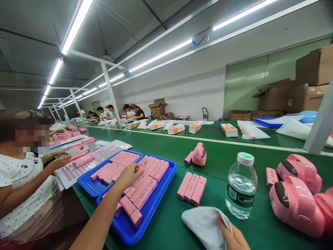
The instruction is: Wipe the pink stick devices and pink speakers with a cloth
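Note:
My left hand (131,173) reaches over the nearer blue tray (156,211), its fingers curled together above the rows of pink rectangular pieces (142,194); whether something is between the fingertips cannot be made out. At the bottom, my right hand (231,234) grips a pale grey cloth (203,224), thumb on top. Just behind the cloth, three pink pieces (191,188) lie side by side on the green table. A clear water bottle (241,187) with a white cap stands upright to the right of the cloth.
Another blue tray (88,180) of pink pieces adjoins at the left. A co-worker (23,194) sits there, hands over printed sheets (104,156). Rounded pink devices (296,205) crowd the right; one more (199,154) stands mid-table. White-orange boxes (229,130) line the far side, past a metal post (110,93).

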Motion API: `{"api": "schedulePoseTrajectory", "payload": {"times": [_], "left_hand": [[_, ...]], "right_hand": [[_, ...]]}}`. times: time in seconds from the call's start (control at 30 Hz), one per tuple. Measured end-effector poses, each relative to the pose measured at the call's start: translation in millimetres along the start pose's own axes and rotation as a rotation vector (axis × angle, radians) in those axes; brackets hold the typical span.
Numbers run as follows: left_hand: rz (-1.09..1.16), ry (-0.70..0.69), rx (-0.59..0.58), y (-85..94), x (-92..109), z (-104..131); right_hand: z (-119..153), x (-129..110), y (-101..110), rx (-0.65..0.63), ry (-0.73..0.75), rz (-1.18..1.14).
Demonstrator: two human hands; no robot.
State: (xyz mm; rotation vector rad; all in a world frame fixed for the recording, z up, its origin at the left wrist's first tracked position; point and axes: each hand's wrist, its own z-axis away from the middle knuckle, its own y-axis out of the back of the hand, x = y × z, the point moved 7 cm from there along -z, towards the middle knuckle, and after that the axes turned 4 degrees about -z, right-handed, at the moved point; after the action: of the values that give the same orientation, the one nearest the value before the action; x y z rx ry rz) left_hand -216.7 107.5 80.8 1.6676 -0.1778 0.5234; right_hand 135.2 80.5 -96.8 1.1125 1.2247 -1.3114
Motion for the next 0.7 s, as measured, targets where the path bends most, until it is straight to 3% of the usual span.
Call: {"api": "schedulePoseTrajectory", "payload": {"times": [0.1, 0.2, 0.3, 0.4, 0.53, 0.7], "left_hand": [[0.337, -0.203, -0.148, -25.0, 63, 31], [0.616, -0.321, -0.418, -69.7, 123, 68], [0.772, -0.385, -0.587, -109.3, 160, 94], [0.802, -0.356, -0.678, -137.8, 166, 106], [0.736, -0.364, -0.68, -151.8, 158, 111], [0.842, -0.283, -0.721, -162.0, 153, 120]], "right_hand": [[10, -4, 9, 0.152, -0.126, -0.245], [20, -20, 11, 0.19, -0.071, -0.336], [27, -38, 9, 0.179, 0.017, -0.363], [35, -55, 6, 0.152, 0.092, -0.373], [45, -71, 7, 0.136, 0.203, -0.294], [60, -94, -11, 0.018, 0.615, 0.274]]}}
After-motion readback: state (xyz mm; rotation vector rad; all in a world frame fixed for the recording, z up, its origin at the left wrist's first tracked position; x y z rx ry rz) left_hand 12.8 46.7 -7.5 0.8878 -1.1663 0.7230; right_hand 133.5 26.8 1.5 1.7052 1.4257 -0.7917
